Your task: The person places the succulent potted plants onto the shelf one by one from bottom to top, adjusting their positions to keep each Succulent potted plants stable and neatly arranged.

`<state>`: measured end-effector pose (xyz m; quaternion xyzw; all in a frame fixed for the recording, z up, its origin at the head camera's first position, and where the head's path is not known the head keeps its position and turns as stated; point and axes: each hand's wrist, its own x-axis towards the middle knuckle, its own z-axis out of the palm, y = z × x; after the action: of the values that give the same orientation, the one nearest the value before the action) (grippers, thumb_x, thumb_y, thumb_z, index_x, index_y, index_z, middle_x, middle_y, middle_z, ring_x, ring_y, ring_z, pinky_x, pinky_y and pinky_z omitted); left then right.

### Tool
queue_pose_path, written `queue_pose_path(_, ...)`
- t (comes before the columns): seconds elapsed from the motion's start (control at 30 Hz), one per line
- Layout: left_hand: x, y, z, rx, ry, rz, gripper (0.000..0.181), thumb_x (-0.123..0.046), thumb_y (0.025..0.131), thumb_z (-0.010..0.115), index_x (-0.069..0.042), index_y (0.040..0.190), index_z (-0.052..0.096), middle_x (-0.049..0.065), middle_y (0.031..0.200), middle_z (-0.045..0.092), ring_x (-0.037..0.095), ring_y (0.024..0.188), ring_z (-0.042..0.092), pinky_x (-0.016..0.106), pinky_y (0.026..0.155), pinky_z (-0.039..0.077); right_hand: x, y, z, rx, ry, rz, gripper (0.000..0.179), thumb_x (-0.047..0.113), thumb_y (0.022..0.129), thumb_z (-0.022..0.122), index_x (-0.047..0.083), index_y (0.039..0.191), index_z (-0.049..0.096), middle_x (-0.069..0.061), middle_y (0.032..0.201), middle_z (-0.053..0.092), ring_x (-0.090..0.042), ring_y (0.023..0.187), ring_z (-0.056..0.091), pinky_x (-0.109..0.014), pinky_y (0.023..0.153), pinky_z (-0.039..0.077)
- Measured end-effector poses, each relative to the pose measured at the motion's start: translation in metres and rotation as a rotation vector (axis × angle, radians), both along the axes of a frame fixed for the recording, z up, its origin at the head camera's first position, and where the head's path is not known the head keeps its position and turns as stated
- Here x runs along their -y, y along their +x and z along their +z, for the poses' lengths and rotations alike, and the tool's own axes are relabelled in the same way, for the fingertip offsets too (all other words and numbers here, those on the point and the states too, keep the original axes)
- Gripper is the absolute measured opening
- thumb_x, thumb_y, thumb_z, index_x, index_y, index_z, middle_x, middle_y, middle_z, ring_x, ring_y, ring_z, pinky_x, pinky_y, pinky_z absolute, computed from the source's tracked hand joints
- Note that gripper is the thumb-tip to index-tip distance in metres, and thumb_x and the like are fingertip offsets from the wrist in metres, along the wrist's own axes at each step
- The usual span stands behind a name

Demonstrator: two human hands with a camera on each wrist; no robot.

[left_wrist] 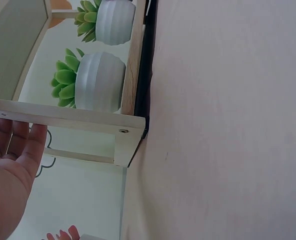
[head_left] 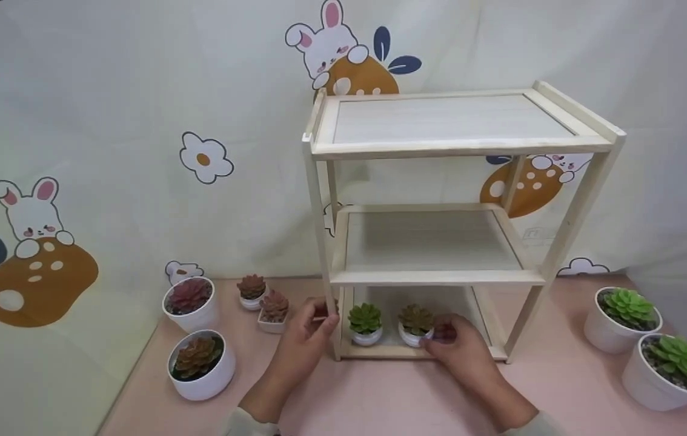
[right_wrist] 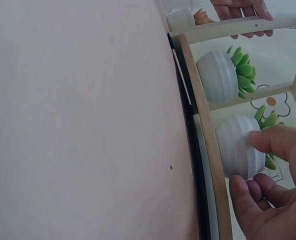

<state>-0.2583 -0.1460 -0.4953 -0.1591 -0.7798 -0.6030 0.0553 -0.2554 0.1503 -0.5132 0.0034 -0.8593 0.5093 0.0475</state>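
A three-tier wooden shelf [head_left: 437, 278] stands on the table, and my left hand [head_left: 300, 342] grips its front left post, with fingers [left_wrist: 19, 137] behind the wood. On the bottom tier, two small succulents in ribbed white pots sit side by side near the front edge. My right hand [head_left: 467, 354] holds the right-hand potted succulent [head_left: 416, 320], brownish green in the head view, with the thumb on one side of its pot [right_wrist: 233, 150] and fingertips at the other. The bright green potted succulent [head_left: 365, 321] sits left of it, nearer the gripped post, untouched.
Left of the shelf stand two small reddish succulents [head_left: 274, 306] and two larger white pots, one with a dark red plant [head_left: 189, 295], one brownish [head_left: 198, 360]. Two large green potted succulents [head_left: 683, 357] stand at the right. A patterned cloth [head_left: 137, 121] hangs behind.
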Motion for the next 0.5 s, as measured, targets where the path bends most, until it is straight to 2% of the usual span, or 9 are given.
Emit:
queue_pose_path(0.1,0.0004,0.0004,0.0005,0.004,0.006,-0.009,0.044,-0.031,0.105,0.062,0.001,0.135,0.057,0.022,0.128,0.060,0.024,0.121,0.057,0.031,0.109,0.051,0.0001,0.0003,0.0009,0.010,-0.012,0.004,0.040,0.010,0.080,0.087,-0.001,0.111,0.064,-0.011,0.104,0.067,-0.021,0.098,0.065,-0.024,0.082,0.054)
queue_pose_path(0.3,0.0006,0.0007,0.0012,0.008,0.010,-0.016,0.037,-0.030,0.105,0.062,-0.007,0.133,0.059,0.015,0.127,0.061,0.023,0.121,0.057,0.031,0.109,0.051,-0.0011,0.0011,0.0030,0.033,-0.022,0.008,0.040,0.010,0.080,0.086,-0.001,0.112,0.064,-0.012,0.105,0.066,-0.021,0.098,0.064,-0.024,0.080,0.054)
queue_pose_path(0.5,0.0007,0.0012,0.0012,0.021,-0.008,0.003,0.037,-0.033,0.105,0.062,-0.009,0.132,0.059,0.020,0.129,0.060,0.023,0.121,0.057,0.037,0.112,0.050,-0.0015,0.0029,0.0028,0.015,-0.013,-0.005,0.042,0.013,0.081,0.088,0.000,0.112,0.063,-0.011,0.104,0.066,-0.020,0.097,0.064,-0.024,0.081,0.054)
